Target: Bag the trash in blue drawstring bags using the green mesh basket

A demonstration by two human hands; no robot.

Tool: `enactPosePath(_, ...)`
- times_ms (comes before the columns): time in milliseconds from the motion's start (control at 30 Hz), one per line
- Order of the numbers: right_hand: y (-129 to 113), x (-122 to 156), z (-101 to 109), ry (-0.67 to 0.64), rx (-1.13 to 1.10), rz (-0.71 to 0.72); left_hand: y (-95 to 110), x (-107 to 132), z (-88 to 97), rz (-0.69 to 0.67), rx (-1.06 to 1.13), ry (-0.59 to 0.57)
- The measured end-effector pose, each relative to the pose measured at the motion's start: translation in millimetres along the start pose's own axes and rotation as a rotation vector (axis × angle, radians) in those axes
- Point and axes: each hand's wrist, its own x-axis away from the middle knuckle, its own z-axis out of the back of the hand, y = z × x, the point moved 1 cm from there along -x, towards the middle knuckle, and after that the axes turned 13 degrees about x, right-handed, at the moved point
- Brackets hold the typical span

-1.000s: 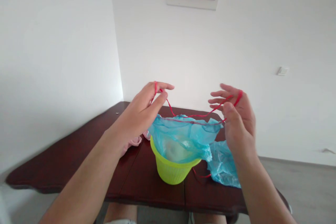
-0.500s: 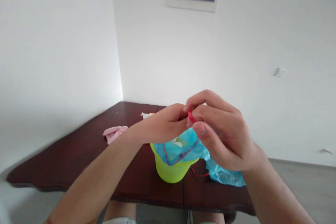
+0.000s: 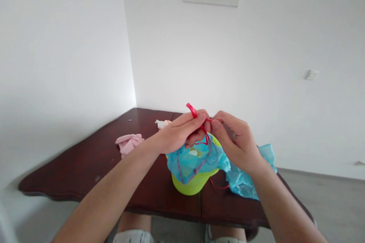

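Head view: I am pinching the red plastic drawstring between left hand and right hand, above the open blue plastic bag.

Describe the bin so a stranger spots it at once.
On the dark table, look beneath the left hand and right hand. The bin stands there, a blue bag draped over its rim. Its yellow-green colour sets it apart from the blue plastic on its right.
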Motion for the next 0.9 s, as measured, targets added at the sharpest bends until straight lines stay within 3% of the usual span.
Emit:
enactPosePath(133,2,8,-4,0.188,-0.031,-0.052,-7,3,8.5,-0.07,0.056,0.122)
enactPosePath(300,-6,22,-4,0.453,-0.144,-0.091,-23,6,23.2,0.042,0.158,0.119)
enactPosePath(367,-11,28,-5,0.398,-0.063,-0.003,-28,6,26.4,0.035,0.243,0.145)
enactPosePath(500,-15,36,-15,0.056,0.238,0.184,-28,2,27.9,-0.028,0.348,0.182)
enactPosePath(633,-8,41,-22,-0.068,0.416,0.161,-19,4,21.1,-0.035,0.311,0.058)
enactPosePath(733,-7,47,-18,0.071,0.383,0.177,-7,17,9.3,-0.04,0.115,-0.014)
enactPosePath(833,-10,53,-12,0.333,0.175,0.177,10,34,-3.5,-0.143,-0.365,0.008)
enactPosePath(900,-9,52,-12,0.295,-0.031,0.042,21,42,-10.3,-0.282,-0.759,0.007)
